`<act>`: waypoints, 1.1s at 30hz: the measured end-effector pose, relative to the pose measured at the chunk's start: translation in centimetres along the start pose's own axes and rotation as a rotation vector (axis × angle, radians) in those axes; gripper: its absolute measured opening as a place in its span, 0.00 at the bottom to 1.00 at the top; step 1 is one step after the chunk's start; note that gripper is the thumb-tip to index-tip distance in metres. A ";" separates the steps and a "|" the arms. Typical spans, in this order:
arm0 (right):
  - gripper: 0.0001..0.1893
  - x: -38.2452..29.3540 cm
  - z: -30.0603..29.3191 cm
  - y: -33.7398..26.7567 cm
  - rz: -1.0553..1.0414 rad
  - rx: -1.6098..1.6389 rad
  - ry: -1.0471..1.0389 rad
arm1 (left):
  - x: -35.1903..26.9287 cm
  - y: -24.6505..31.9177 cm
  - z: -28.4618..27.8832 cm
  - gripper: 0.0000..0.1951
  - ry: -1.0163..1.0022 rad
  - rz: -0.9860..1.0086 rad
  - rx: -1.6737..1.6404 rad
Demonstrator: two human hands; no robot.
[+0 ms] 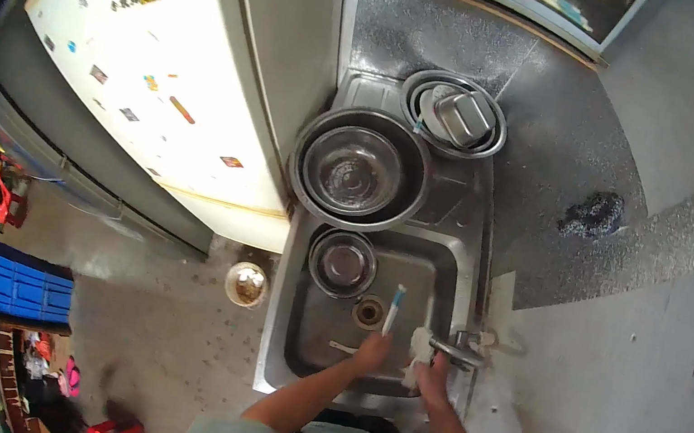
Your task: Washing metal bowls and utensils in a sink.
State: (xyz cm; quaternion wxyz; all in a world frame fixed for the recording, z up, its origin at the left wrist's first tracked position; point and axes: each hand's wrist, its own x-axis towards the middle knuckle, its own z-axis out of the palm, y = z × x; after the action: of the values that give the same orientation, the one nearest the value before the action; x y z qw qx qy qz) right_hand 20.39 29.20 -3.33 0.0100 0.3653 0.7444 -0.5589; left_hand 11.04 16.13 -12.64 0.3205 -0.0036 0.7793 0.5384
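My left hand [371,353] grips a slim white-and-blue utensil [395,308], which points up over the sink; its exact kind is unclear. Under the faucet [458,352], my right hand [432,379] holds a crumpled whitish cloth [420,347]. Both hands are above the near part of a stainless steel sink [425,264]. Left of my left hand, a small white utensil [341,347] lies on the sink floor. Beyond it is the round drain [368,313]. Nested metal bowls [342,264] rest in the sink's far left corner.
Large nested metal basins [354,173] stand on the drainboard [449,199] behind the sink. Farther back, another basin [410,100] holds a rectangular metal container [465,119]. A white refrigerator [203,89] rises at left, with a small bucket [247,284] on the floor nearby.
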 end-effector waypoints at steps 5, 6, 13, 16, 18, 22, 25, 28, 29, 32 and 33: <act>0.26 -4.7 -0.9 -4.8 0.096 0.192 0.017 | 12.4 -6.2 8.3 0.21 0.259 0.061 0.119; 0.27 -5.8 0.6 -5.7 0.119 0.242 -0.139 | 15.0 -9.5 5.3 0.20 0.452 0.072 0.307; 0.27 -6.9 -2.9 -6.6 0.297 0.304 0.044 | 14.6 4.7 8.6 0.17 0.405 -0.091 -0.510; 0.26 -7.0 -1.7 -7.1 0.301 0.401 -0.042 | 16.1 1.0 4.3 0.18 0.347 0.013 -0.583; 0.24 -6.2 -0.4 -6.8 0.258 0.464 -0.110 | 15.9 -3.2 0.0 0.11 -0.097 0.413 0.990; 0.23 -3.7 -1.0 -3.8 0.299 0.605 0.004 | 8.2 0.2 -1.2 0.10 0.135 -0.397 -0.511; 0.22 -3.3 0.1 -7.1 0.339 0.639 -0.068 | 4.2 0.5 -6.9 0.13 0.428 -0.406 -0.713; 0.20 -3.1 1.2 -8.6 0.374 0.608 -0.124 | 4.9 -2.4 -10.8 0.19 0.608 -0.217 -0.670; 0.19 -3.0 1.8 -8.6 0.359 0.603 -0.145 | 6.2 -4.6 -11.9 0.21 0.622 -0.078 -0.621; 0.18 -3.3 2.7 -8.8 0.291 0.626 -0.295 | 9.8 -8.5 -14.2 0.22 0.680 -0.081 -0.344; 0.18 -3.2 2.0 -8.2 0.286 0.627 -0.260 | 10.0 -6.6 -13.1 0.22 0.646 -0.075 -0.349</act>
State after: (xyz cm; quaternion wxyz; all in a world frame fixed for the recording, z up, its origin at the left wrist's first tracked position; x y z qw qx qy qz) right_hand 17.37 24.92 4.03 0.0703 0.3769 0.4708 -0.7946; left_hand -1.04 5.69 -20.38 0.0719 -0.2567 0.7361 0.6222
